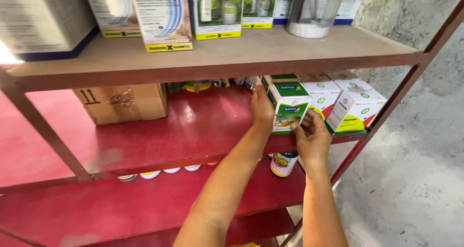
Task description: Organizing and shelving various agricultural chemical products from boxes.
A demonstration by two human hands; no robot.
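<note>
While the green-and-white box (288,107) stood upright at the red shelf's (193,131) front edge, the left hand (261,107) pressed its side and the right hand (311,136) apparently gripped its lower corner.

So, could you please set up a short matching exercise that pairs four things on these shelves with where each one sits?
Things:
1. green and white carton
2. brown cardboard box
3. dark bottle
4. clear plastic container

Places:
A. shelf below the hands
B. top shelf, right end
C. between left hand and right hand
D. red middle shelf, left side

Pairs: 1-C, 2-D, 3-A, 4-B
</note>
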